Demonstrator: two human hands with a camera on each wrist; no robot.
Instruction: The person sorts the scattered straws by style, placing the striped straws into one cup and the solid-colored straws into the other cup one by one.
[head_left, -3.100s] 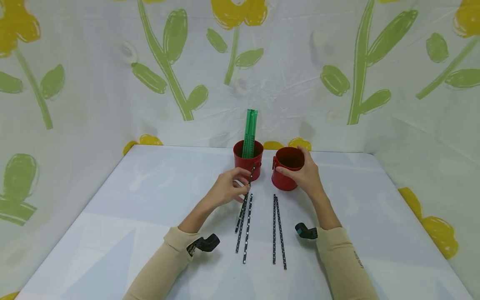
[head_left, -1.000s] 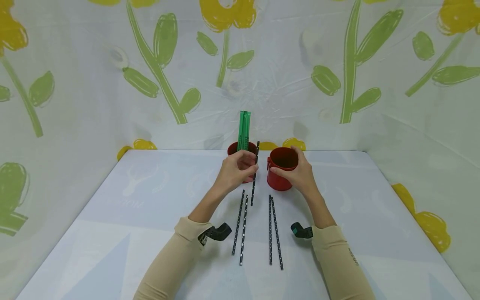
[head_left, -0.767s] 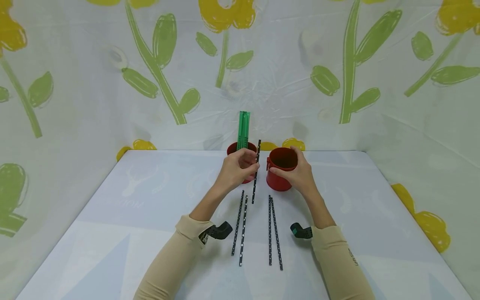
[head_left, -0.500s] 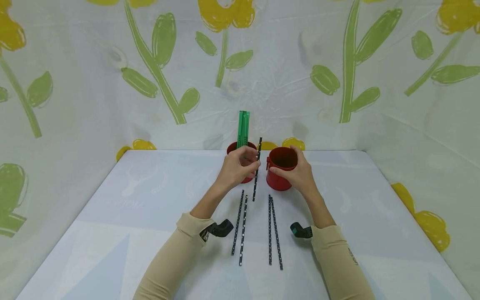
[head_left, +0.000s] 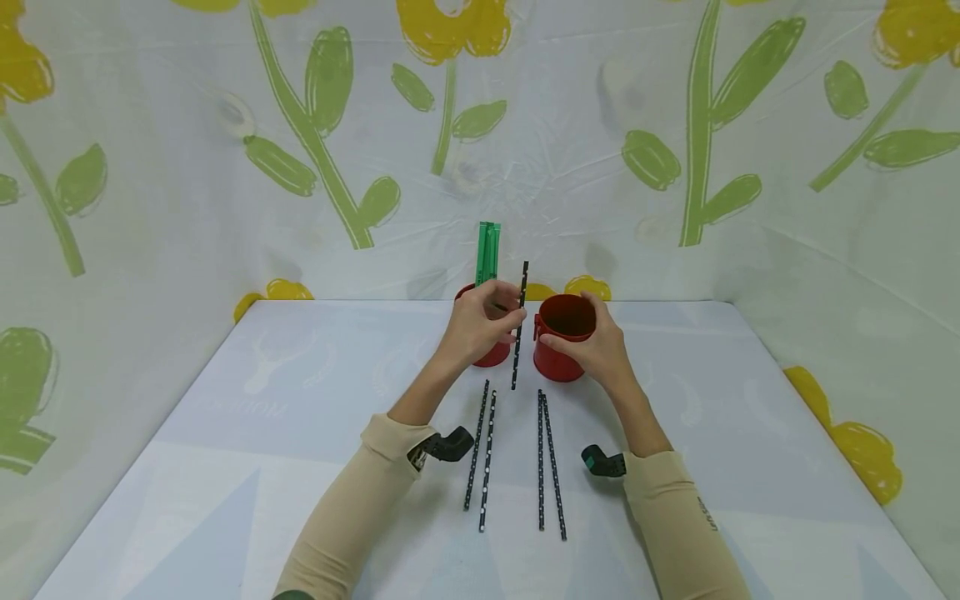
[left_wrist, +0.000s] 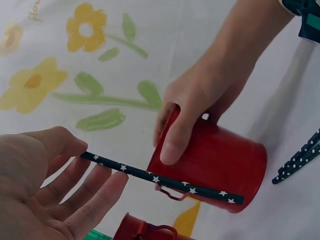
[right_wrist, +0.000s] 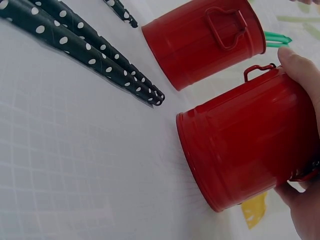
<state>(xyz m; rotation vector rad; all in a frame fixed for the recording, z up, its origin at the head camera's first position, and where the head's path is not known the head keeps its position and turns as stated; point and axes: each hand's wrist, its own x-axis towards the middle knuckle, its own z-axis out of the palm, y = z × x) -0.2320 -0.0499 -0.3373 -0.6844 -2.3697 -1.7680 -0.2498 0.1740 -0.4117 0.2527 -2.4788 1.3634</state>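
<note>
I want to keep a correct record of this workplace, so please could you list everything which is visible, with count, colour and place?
Table: one, white with pale blue shapes, under the work
Floral backdrop: one, white with yellow and green, behind and beside the table
Left bucket: one, red, on the table
Right bucket: one, red, beside the left bucket
Green packets: at least two, green, upright in the left bucket
Held straw: one, dark with white stars, off the table
Lying straws: four, dark with white marks, two pairs before the buckets
Left hand: one, bare, pinching the held straw
Right hand: one, bare, gripping the right bucket
Sleeves: two, beige, on the forearms
Wrist cameras: two, black, one per wrist
</note>
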